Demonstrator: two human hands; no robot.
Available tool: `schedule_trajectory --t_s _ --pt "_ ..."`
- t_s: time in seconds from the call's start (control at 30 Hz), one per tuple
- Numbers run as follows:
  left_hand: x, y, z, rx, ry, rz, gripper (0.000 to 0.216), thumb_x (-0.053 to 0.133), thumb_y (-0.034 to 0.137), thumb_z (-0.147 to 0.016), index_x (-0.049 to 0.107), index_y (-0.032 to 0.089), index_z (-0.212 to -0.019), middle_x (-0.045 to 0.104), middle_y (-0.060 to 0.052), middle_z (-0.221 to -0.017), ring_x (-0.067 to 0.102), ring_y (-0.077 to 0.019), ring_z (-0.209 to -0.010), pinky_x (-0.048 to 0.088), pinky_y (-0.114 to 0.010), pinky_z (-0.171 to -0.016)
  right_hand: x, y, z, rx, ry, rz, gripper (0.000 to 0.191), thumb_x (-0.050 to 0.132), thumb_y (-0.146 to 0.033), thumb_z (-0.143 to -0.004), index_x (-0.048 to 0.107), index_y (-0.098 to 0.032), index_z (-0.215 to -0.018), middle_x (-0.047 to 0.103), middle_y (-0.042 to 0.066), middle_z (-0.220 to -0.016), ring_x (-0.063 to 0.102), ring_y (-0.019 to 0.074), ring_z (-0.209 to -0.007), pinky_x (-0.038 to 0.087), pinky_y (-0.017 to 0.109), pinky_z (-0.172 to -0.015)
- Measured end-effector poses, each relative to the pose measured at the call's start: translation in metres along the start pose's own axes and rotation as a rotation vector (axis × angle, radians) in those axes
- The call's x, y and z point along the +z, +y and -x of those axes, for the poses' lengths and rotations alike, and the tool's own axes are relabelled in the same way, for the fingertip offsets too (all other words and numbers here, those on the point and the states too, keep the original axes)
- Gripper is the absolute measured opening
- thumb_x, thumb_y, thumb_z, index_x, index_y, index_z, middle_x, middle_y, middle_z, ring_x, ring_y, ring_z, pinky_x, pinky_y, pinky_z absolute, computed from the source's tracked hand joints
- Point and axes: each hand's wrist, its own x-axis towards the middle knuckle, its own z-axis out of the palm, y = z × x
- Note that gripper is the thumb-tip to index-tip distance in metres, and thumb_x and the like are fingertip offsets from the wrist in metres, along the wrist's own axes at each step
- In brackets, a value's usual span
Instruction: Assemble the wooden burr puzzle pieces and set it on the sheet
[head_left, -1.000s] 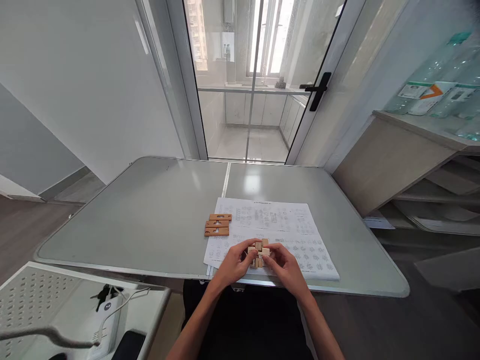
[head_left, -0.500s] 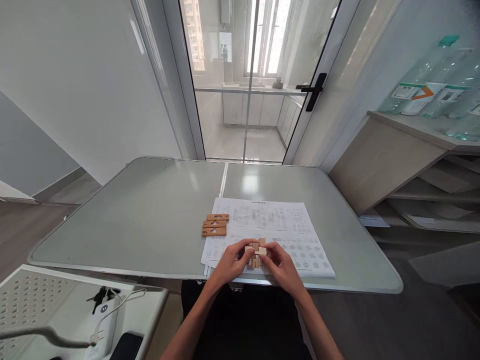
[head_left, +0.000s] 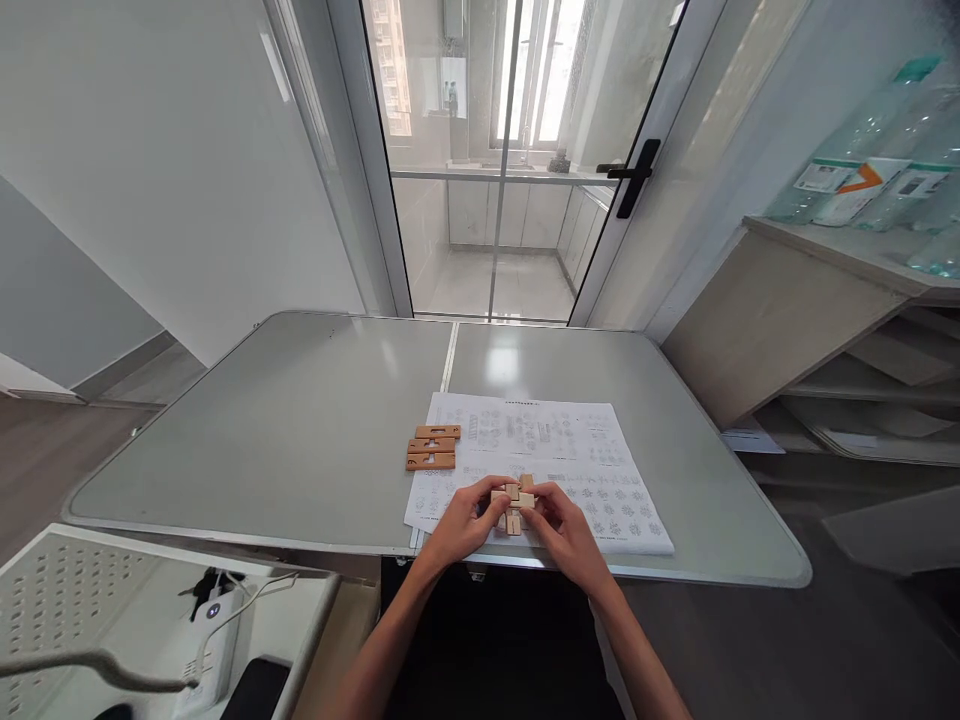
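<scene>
1. Both hands are pinching the same thing: a small light-wood interlocking block puzzle (head_left: 514,500), a cross-shaped cluster of notched sticks. It's held just above the near edge of the white printed instruction sheet (head_left: 600,470).
2. Left hand (head_left: 466,522) grips the puzzle's left side, thumb and fingertips closed on it. Right hand (head_left: 564,528) does the same from the right, with its fingers curled over the top.
3. Both forearms come up from the bottom of the view and angle inward, so the hands meet at the puzzle, wrists hovering about over the table's near edge.
4. The sheet is covered in small diagram grids with a line of heading text at the far end, way too tiny to read.
5. Touching the sheet's far-left corner: three flat, darker brown wooden puzzle pieces (head_left: 433,447) with slots, lying side by side.
6. The sheet lies on a grey glossy folding table (head_left: 300,440) with a seam down the middle.
7. Well right of the sheet, clear plastic bottles (head_left: 862,170) with white-and-orange labels stand on a beige shelf unit (head_left: 780,320); the label text is blurred.
</scene>
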Motion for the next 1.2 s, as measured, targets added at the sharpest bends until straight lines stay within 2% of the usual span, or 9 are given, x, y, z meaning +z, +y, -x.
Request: schedule_trajectory --t_s 0.43,0.6,0.87,1.0,1.1,1.2 --pt "0.0005 0.0014 -0.0015 0.018 -0.001 0.009 0.045 0.05 0.051 -0.104 0.068 0.021 -0.133 0.069 -0.003 -0.087 0.059 -0.0162 -0.075 0.047 -0.027 -0.076 -0.0001 -0.0018 0.0002 0.0 0.014 0.015 0.034 0.063 -0.055 -0.098 0.066 -0.023 -0.111 0.054 -0.002 -0.076 0.051 0.0175 -0.069 0.044 0.03 -0.067" --pt "0.001 0.001 -0.0015 0.032 0.008 -0.007 0.047 0.05 0.053 -0.104 0.069 0.021 -0.132 0.072 -0.005 -0.094 0.061 -0.0172 -0.079 0.048 -0.027 -0.078 -0.0004 -0.0021 -0.0001 0.022 0.014 -0.003 0.037 0.063 -0.057 -0.097 0.066 -0.023 -0.111 0.053 -0.001 -0.076 0.05 0.0183 -0.069 0.043 0.03 -0.067" --pt "0.0014 0.0015 -0.0022 0.037 0.004 -0.027 0.045 0.05 0.051 -0.104 0.069 0.019 -0.13 0.071 -0.003 -0.089 0.059 -0.0163 -0.076 0.046 -0.027 -0.075 -0.001 -0.0009 -0.0003 0.015 0.008 -0.021 0.035 0.063 -0.055 -0.098 0.065 -0.023 -0.112 0.053 -0.001 -0.077 0.05 0.0177 -0.069 0.044 0.03 -0.067" --pt "0.0018 0.0025 -0.0017 0.017 0.008 -0.02 0.044 0.051 0.051 -0.103 0.069 0.02 -0.129 0.072 -0.004 -0.094 0.06 -0.0171 -0.08 0.046 -0.027 -0.074 -0.0016 -0.0009 -0.0008 0.015 0.018 -0.017 0.035 0.062 -0.056 -0.098 0.066 -0.023 -0.109 0.056 0.0 -0.079 0.052 0.018 -0.071 0.046 0.03 -0.066" --pt "0.0021 0.0031 -0.0007 -0.013 -0.006 -0.012 0.045 0.061 0.052 -0.097 0.067 0.021 -0.129 0.071 -0.003 -0.096 0.058 -0.0165 -0.078 0.047 -0.028 -0.073 -0.0021 -0.0007 -0.0016 0.023 0.037 -0.017 0.036 0.063 -0.058 -0.097 0.065 -0.022 -0.105 0.058 0.0 -0.078 0.053 0.0176 -0.07 0.046 0.029 -0.065" --pt "0.0023 0.0036 0.0 -0.008 -0.036 -0.005 0.058 0.078 0.05 -0.082 0.064 0.022 -0.131 0.07 -0.003 -0.099 0.056 -0.0161 -0.078 0.048 -0.028 -0.073 -0.0023 -0.0003 -0.0019 0.042 0.046 -0.021 0.039 0.064 -0.06 -0.096 0.064 -0.022 -0.103 0.061 0.0 -0.079 0.055 0.0182 -0.07 0.046 0.029 -0.066"
